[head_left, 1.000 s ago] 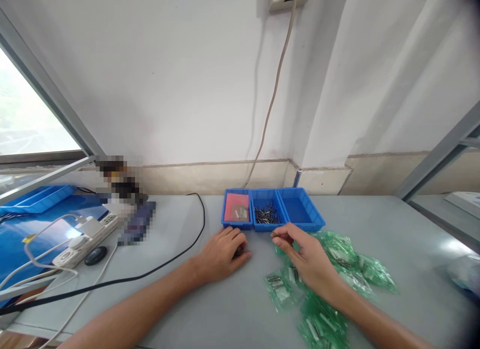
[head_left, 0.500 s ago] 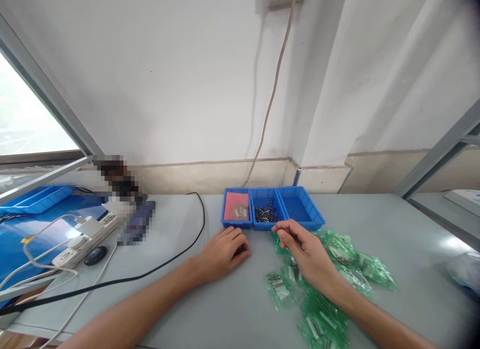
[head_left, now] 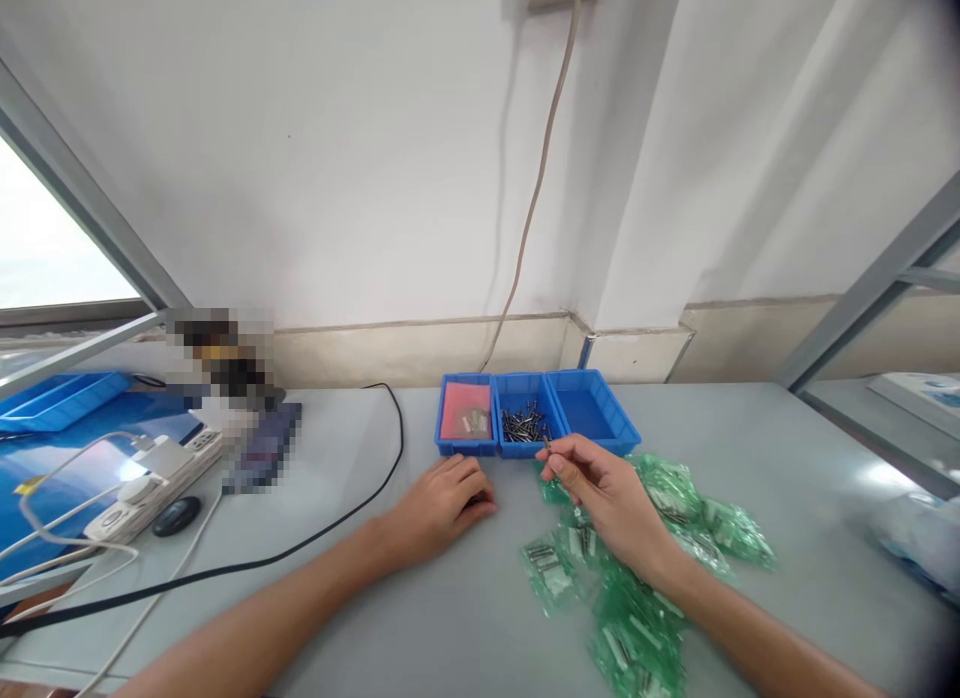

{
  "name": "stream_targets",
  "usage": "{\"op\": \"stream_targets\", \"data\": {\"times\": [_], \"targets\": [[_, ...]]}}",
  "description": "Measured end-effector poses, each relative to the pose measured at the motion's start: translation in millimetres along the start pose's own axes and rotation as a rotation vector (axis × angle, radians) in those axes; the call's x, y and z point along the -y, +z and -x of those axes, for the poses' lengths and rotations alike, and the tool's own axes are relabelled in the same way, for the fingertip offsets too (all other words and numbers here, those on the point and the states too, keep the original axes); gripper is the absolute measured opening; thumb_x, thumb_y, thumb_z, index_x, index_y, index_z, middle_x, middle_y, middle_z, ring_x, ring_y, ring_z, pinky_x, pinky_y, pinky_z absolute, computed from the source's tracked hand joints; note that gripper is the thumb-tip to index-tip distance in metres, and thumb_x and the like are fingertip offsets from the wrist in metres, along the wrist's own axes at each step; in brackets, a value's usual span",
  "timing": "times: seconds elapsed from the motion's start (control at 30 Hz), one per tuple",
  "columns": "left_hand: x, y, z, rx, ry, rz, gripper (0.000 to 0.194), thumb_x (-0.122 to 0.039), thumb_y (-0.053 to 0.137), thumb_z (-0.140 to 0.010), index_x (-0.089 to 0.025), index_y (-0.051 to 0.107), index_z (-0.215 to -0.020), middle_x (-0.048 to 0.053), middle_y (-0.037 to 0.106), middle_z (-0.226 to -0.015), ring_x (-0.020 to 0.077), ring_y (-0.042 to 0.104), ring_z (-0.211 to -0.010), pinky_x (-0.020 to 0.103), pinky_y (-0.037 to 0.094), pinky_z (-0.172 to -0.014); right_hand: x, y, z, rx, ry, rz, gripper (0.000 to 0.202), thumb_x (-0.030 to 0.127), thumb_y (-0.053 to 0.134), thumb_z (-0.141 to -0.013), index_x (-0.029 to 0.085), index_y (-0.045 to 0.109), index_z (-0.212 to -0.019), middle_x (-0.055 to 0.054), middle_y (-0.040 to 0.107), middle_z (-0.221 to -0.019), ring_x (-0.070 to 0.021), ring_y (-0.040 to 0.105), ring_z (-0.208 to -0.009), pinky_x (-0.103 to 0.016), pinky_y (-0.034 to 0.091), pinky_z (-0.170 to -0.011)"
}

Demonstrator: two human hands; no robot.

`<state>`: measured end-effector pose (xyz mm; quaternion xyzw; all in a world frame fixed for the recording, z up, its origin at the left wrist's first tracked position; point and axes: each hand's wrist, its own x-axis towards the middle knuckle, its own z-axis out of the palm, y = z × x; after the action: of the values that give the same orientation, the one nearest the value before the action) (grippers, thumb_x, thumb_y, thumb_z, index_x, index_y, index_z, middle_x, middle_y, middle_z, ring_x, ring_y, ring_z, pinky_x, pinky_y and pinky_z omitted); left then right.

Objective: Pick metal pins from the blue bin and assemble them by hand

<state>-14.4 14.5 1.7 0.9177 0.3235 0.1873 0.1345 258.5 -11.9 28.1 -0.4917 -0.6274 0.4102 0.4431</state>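
Note:
My right hand (head_left: pixel 600 488) is closed in a pinch, with a small metal screw-like part (head_left: pixel 547 444) between thumb and index finger. It hovers just in front of the middle blue bin (head_left: pixel 551 403), which holds a heap of similar dark metal parts (head_left: pixel 523 424). My left hand (head_left: pixel 442 508) rests on the table with its fingers curled and thumb beneath; what lies inside is hidden in shadow. Under and beside my right wrist lie several green plastic bags (head_left: pixel 637 633) with metal and white pieces inside.
The left blue bin (head_left: pixel 466 446) holds a pink sheet (head_left: pixel 459 400) and a small clear bag. Another blue bin (head_left: pixel 596 413) stands on the right. A black cable (head_left: pixel 300 553) crosses the grey table (head_left: pixel 420 638). At left lie a power strip (head_left: pixel 154 483) and a mouse (head_left: pixel 176 516).
The view has shifted slightly. The metal part now sticks out more visibly from my right fingertips. My left hand stays in about the same place on the table.

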Motion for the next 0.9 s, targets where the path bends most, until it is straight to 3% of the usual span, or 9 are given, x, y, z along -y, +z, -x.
{"op": "stream_targets", "data": {"times": [0.1, 0.23, 0.5, 0.9], "targets": [[-0.8, -0.8, -0.3, 0.007, 0.002, 0.015, 0.014, -0.03, 0.057, -0.112, -0.02, 0.062, -0.104, 0.005, 0.066, -0.105, 0.0216, 0.059, -0.097, 0.035, 0.048, -0.088, 0.7, 0.1, -0.1, -0.019, -0.009, -0.028, 0.029, 0.052, 0.067, -0.1, 0.023, 0.07, -0.098, -0.001, 0.069, -0.086, -0.0179, 0.058, -0.073, -0.029, 0.047, -0.065], [-1.5, -1.4, -0.5, 0.007, 0.009, 0.036, 0.017, -0.033, 0.055, -0.112, -0.02, 0.063, -0.104, 0.006, 0.066, -0.104, 0.0219, 0.059, -0.097, 0.035, 0.049, -0.088, -1.6, 0.6, -0.3, -0.024, -0.019, 0.0, 0.029, 0.05, 0.073, -0.096, 0.023, 0.068, -0.09, 0.0, 0.064, -0.078, -0.0195, 0.059, -0.076, -0.03, 0.049, -0.07], [-2.8, -2.8, -1.7, 0.003, 0.027, 0.051, 0.018, -0.033, 0.054, -0.113, -0.02, 0.065, -0.105, 0.006, 0.067, -0.105, 0.0214, 0.059, -0.097, 0.035, 0.049, -0.09, -2.2, 1.0, -0.4, -0.023, -0.044, 0.01, 0.027, 0.046, 0.076, -0.093, 0.023, 0.064, -0.084, 0.0, 0.063, -0.079, -0.0197, 0.059, -0.075, -0.031, 0.049, -0.069], [-2.1, -1.9, -1.7, 0.009, 0.039, 0.042, 0.019, -0.03, 0.05, -0.114, -0.02, 0.065, -0.107, 0.006, 0.067, -0.106, 0.0216, 0.059, -0.098, 0.036, 0.049, -0.091, 4.2, 0.9, 1.1, 0.008, -0.014, -0.01, 0.036, 0.054, 0.056, -0.105, 0.023, 0.072, -0.099, -0.003, 0.068, -0.088, -0.016, 0.053, -0.063, -0.028, 0.045, -0.056]]}}
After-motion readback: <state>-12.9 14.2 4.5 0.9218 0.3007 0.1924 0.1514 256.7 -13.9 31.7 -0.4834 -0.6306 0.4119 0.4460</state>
